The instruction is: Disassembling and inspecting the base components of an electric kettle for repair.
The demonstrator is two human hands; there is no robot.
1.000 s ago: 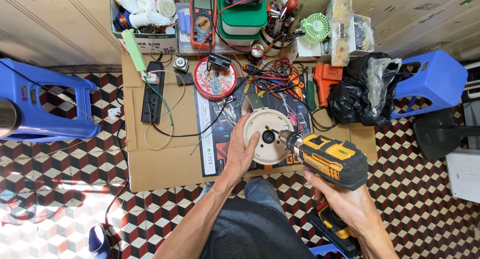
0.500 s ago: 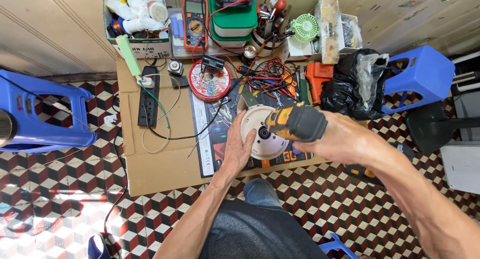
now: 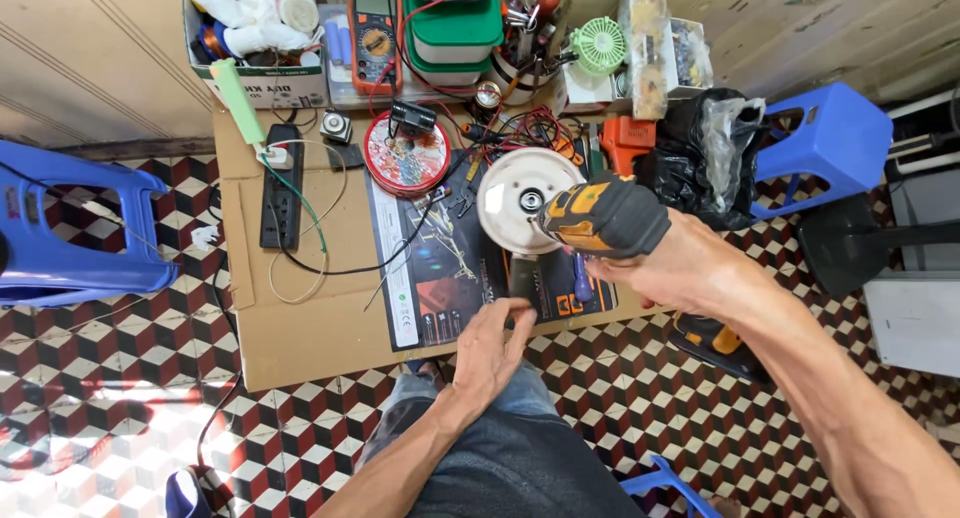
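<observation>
Nearest you, your left hand (image 3: 490, 350) rests at the front edge of the cardboard sheet (image 3: 300, 328) that covers the low tabletop, just above your knees; its fingers (image 3: 515, 323) lie loosely apart and flat on the dark printed mat (image 3: 440, 278), clamped on nothing; bring that hand up to steady the disc before you squeeze the trigger, since nothing holds the work right now.

A little farther out, your right hand (image 3: 690, 268) is wrapped tight around the handle of the yellow and black drill (image 3: 600, 216), fingers closed on it; the nose of the drill meets the white round disc (image 3: 520, 200) near its dark centre hub; the disc sits on the mat, right of the red round tin (image 3: 405, 156); keep the drill square to the hub, press gently and start slowly, I'd judge, so the bit does not skate off and the disc does not spin with it.

Farther left lie a black power strip (image 3: 281, 186) and a green-handled tool (image 3: 238, 100); keep the loose wires (image 3: 520, 128) beyond the disc away from the turning bit.

At the far edge stand an orange multimeter (image 3: 375, 33), a green box (image 3: 452, 23) and a small green fan (image 3: 598, 46); blue stools (image 3: 70, 228) flank the tabletop.
</observation>
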